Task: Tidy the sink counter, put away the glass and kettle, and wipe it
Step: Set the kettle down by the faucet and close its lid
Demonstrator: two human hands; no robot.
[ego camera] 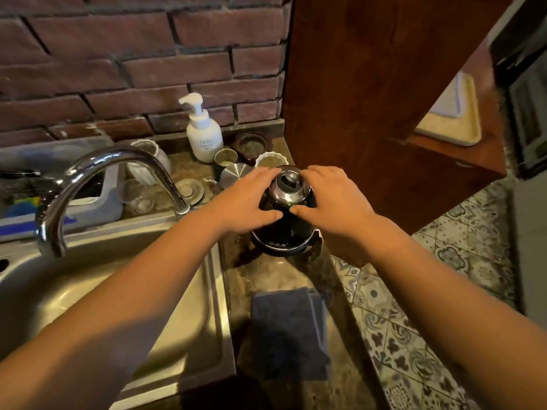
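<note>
A black kettle (288,229) with a shiny metal top stands on its base on the stone counter (266,273), right of the sink. My left hand (247,199) wraps its left side and my right hand (334,199) wraps its right side, fingers curled around the body. A clear glass (139,195) stands behind the sink near the tap. A folded dark grey cloth (288,329) lies on the counter in front of the kettle.
A steel sink (97,294) with a curved tap (97,173) fills the left. A white pump bottle (202,133), small cups, a round metal lid (235,173) and a grey caddy (88,184) stand along the brick wall. A wooden cabinet (370,99) rises at right, tiled floor below.
</note>
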